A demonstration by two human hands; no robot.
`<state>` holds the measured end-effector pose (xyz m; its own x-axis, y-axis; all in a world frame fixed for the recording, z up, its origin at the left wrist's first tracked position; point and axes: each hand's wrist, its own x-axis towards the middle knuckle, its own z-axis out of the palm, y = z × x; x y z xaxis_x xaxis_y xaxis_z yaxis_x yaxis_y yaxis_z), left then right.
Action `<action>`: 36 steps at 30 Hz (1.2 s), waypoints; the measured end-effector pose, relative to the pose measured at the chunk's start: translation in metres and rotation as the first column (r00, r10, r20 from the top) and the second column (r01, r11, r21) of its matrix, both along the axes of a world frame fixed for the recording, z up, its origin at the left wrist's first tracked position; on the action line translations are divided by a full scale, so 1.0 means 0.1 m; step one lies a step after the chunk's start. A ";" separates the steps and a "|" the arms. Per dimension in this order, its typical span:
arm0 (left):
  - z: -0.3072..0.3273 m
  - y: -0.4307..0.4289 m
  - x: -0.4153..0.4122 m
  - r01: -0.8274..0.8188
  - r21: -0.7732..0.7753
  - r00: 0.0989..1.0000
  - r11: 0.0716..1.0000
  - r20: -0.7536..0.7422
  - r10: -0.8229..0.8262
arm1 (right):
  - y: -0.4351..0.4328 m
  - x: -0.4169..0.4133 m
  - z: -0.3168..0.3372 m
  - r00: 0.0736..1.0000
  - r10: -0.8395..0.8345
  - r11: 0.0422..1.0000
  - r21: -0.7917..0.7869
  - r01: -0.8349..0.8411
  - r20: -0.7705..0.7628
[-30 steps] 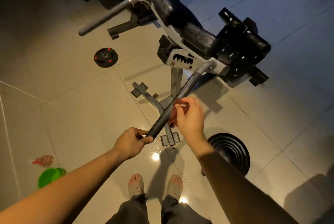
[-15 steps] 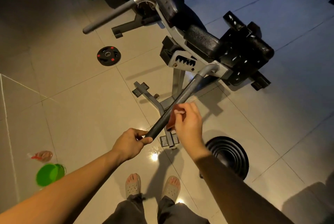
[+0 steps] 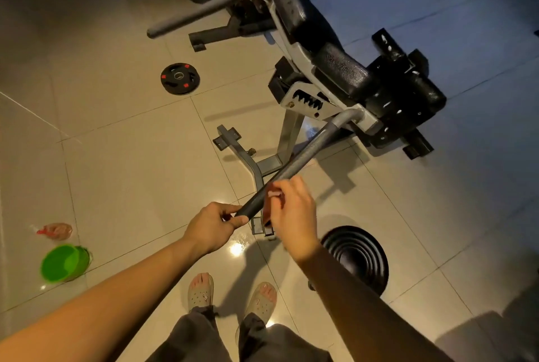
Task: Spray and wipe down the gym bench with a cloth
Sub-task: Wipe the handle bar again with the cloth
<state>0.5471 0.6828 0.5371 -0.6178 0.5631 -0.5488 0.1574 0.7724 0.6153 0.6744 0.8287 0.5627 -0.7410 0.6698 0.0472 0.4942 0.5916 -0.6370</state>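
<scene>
The gym bench [image 3: 341,69] with black pads and a grey frame stands ahead on the tiled floor. Its near handle bar [image 3: 294,167] slants down toward me. My left hand [image 3: 211,227] grips the bar's dark end. My right hand [image 3: 291,213] is closed on a reddish cloth [image 3: 275,194] pressed against the bar just above my left hand; the cloth is mostly hidden by my fingers. A spray bottle [image 3: 54,231] lies on the floor at the left.
A green bucket [image 3: 64,263] sits beside the spray bottle. A small black weight plate [image 3: 179,78] lies on the floor to the left of the bench, and a stack of black plates [image 3: 360,256] sits by my right arm. My feet stand below the bar.
My right hand slid the cloth down the bar toward my left hand. The left hand kept its grip on the bar's end.
</scene>
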 end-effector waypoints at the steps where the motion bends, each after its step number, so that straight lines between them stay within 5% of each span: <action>1: -0.01 0.00 0.01 -0.006 0.009 1.000 1.000 0.002 0.006 | -0.14 0.05 -0.04 0.994 0.110 0.994 0.021 -0.110 0.028; 4: -0.02 -0.02 0.02 -0.027 0.035 0.999 0.999 0.023 0.026 | 0.04 0.05 0.06 0.969 0.235 0.964 0.108 -0.242 0.074; 8: -0.06 -0.03 0.06 -0.069 0.063 0.997 0.996 0.047 0.066 | 0.85 -0.15 0.34 0.981 -0.192 0.969 0.164 0.187 0.011; 10: -0.08 -0.04 0.09 -0.089 0.073 0.995 0.993 0.049 0.086 | 0.88 -0.18 0.35 0.963 -0.267 0.952 0.151 0.266 -0.015; 14: -0.11 -0.08 0.09 -0.132 0.110 0.990 0.985 0.062 0.126 | -0.02 -0.05 0.08 0.998 -0.008 0.999 0.046 0.005 0.059; 19: -0.14 -0.10 0.10 -0.130 0.147 0.991 0.981 0.042 0.125 | -0.21 0.04 0.06 0.918 0.347 0.919 0.126 -0.374 0.191; 25: -0.13 -0.08 0.15 -0.163 0.142 0.986 0.976 0.045 0.158 | 0.53 -0.24 0.33 0.978 -0.153 0.964 0.238 0.116 0.144; 28: -0.17 -0.10 0.16 -0.184 0.156 0.982 0.971 0.064 0.175 | 0.01 -0.17 0.24 0.979 0.036 0.985 0.156 -0.069 0.201; 32: -0.20 -0.11 0.16 -0.179 0.176 0.983 0.968 0.057 0.172 | -0.21 -0.05 0.15 0.873 0.382 0.890 0.131 -0.436 0.304; 34: -0.18 -0.11 0.16 -0.176 0.168 0.984 0.970 0.045 0.171 | 0.01 -0.07 0.23 0.888 0.359 0.874 0.231 -0.428 0.287; 36: -0.18 -0.11 0.16 -0.176 0.165 0.984 0.970 0.042 0.171 | 0.34 -0.10 0.34 0.956 0.172 0.925 0.296 -0.240 0.237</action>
